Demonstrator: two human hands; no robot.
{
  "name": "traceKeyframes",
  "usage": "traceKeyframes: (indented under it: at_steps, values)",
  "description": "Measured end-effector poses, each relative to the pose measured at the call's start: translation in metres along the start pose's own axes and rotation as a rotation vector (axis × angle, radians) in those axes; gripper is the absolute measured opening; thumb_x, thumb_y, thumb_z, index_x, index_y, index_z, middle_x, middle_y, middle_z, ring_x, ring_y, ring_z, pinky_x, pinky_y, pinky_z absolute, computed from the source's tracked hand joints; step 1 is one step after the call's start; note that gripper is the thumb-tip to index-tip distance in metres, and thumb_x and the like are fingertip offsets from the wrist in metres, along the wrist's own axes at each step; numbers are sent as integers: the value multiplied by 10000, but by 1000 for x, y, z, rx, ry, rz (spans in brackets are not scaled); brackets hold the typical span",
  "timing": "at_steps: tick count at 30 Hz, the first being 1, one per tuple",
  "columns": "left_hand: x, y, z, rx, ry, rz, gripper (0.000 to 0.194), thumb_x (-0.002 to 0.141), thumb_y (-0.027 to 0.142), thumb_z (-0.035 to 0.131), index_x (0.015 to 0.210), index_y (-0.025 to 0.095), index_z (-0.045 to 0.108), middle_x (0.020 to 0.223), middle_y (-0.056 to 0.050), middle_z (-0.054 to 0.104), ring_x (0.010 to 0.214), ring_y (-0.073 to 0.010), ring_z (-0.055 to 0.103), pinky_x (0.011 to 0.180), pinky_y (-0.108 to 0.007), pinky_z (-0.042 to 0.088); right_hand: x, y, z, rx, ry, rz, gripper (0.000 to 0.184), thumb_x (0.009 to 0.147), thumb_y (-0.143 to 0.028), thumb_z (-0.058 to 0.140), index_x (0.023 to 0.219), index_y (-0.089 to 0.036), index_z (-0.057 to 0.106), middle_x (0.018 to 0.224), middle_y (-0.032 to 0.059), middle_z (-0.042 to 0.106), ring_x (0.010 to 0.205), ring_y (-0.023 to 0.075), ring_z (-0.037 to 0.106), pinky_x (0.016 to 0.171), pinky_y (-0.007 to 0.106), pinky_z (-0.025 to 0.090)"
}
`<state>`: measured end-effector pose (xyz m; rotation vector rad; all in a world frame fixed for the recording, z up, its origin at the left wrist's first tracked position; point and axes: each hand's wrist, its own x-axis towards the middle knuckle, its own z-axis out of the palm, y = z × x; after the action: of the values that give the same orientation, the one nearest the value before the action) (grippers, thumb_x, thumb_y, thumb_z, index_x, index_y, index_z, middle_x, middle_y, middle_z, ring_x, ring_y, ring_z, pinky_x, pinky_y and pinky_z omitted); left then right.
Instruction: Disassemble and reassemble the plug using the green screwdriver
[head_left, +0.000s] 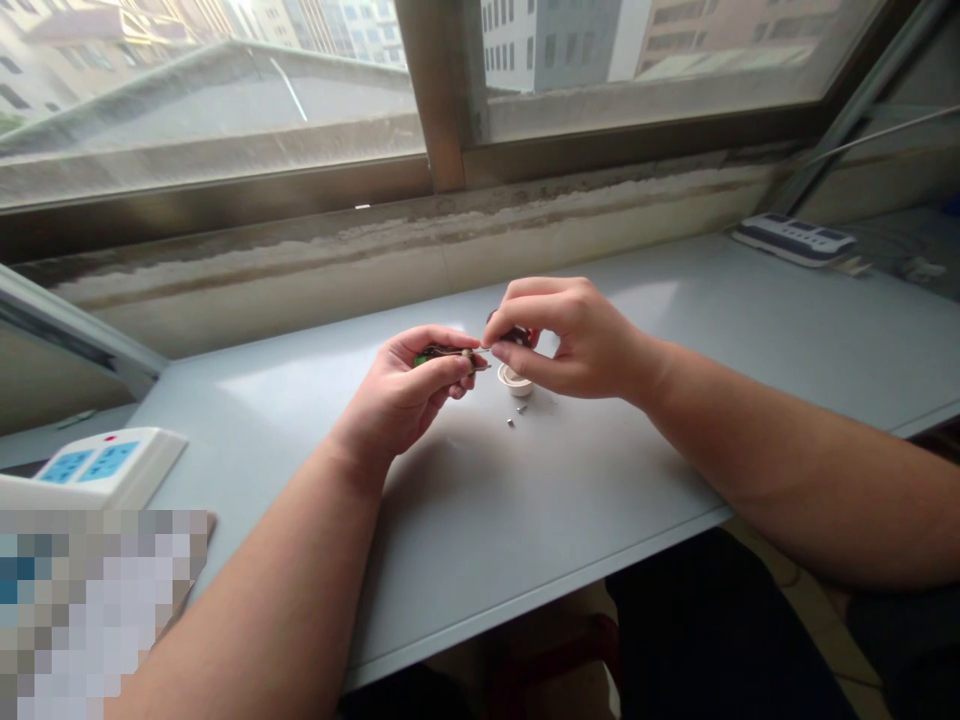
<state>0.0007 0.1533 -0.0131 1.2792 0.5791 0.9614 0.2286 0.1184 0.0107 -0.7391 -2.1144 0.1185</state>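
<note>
Right now the left hand (pixel 401 400) pinches a small green-and-brown part (pixel 446 355), the right hand's (pixel 570 340) curled fingers (pixel 540 310) pinch a dark piece (pixel 514 335) close by, and two tiny metal bits (pixel 511 422) lie near a white cup (pixel 516 381).

1. The left hand (pixel 401 400) is pinching a small green-and-brown part (pixel 444 354) between its thumb and fingers.
2. The right hand (pixel 570 340) is gripping a dark object (pixel 517 335), close beside that part.
3. Just below the grip, a small white cup (pixel 516 381) is standing on the grey table (pixel 600 470), and two tiny metal pieces (pixel 510 422) are lying near it.
4. Well left of the grip, a white power socket (pixel 105 465) is sitting.
</note>
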Motion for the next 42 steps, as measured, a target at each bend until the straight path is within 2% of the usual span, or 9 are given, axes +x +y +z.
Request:
traceKeyframes:
  at_steps: [5, 8, 12, 17, 25, 31, 35, 39, 42]
  values:
    - [-1, 1, -1, -6, 11, -18, 208, 694, 163, 910, 884, 185, 828, 807, -69, 758, 641, -127, 622, 566, -220, 462, 2, 5, -3, 74, 60, 17, 186, 853, -112, 634, 986, -178, 746, 879, 27, 702, 775, 137, 626, 705, 278, 534]
    - [-1, 0, -1, -28, 4, -7, 198, 695, 148, 905, 874, 186, 829, 809, -66, 760, 636, -122, 622, 561, -212, 466, 1, 10, -1, 134, 59, 58, 213, 858, -108, 626, 1029, -179, 732, 951, 34, 737, 822, 139, 658, 744, 286, 558]
    - [0, 0, -1, -58, -27, -1, 183, 720, 139, 903, 883, 193, 838, 819, -70, 769, 636, -110, 628, 563, -183, 469, -2, 17, 4, 290, 84, 173, 330, 866, -125, 665, 1190, -184, 653, 997, 29, 747, 876, 150, 708, 780, 298, 591]
    - [-1, 0, 2, -39, -13, -51, 186, 725, 153, 922, 888, 179, 837, 827, -85, 776, 616, -100, 620, 569, -174, 479, -1, 24, 4, 347, 197, 275, 250, 846, -147, 740, 1086, -180, 675, 1002, 46, 764, 893, 180, 732, 847, 360, 632]
    - [2, -3, 1, 60, 121, -132, 256, 728, 204, 952, 949, 152, 833, 857, -91, 772, 644, -86, 597, 598, -167, 479, 0, 32, 0, 291, 174, 305, 239, 836, -164, 768, 1074, -182, 770, 1120, 80, 751, 934, 199, 749, 865, 386, 664]
    - [3, -4, 0, 19, 132, -156, 319, 699, 241, 957, 970, 128, 831, 890, -106, 775, 678, -106, 641, 670, -197, 530, -2, 34, -1, 326, 157, 385, 303, 845, -179, 794, 1144, -181, 745, 926, 48, 801, 824, 196, 769, 823, 392, 669]
    - [6, -2, 3, -36, 170, -160, 349, 694, 278, 872, 974, 78, 815, 894, -133, 766, 698, -144, 674, 681, -230, 572, -3, 37, -1, 366, 158, 416, 338, 849, -186, 807, 1179, -171, 735, 938, 57, 813, 835, 201, 791, 825, 388, 677]
    - [7, 1, 10, -108, 252, -164, 369, 727, 345, 808, 964, 66, 763, 946, -159, 759, 802, -193, 716, 698, -244, 597, -5, 35, 0, 500, 122, 406, 333, 863, -194, 817, 1180, -152, 727, 974, 77, 815, 869, 210, 801, 838, 389, 681]
    - [5, 3, 14, -160, 280, -131, 321, 762, 376, 797, 925, 111, 717, 940, -117, 738, 858, -210, 722, 750, -275, 624, -5, 31, 3, 501, 53, 331, 320, 882, -231, 822, 1188, -172, 751, 1037, 78, 805, 919, 205, 787, 855, 382, 679]
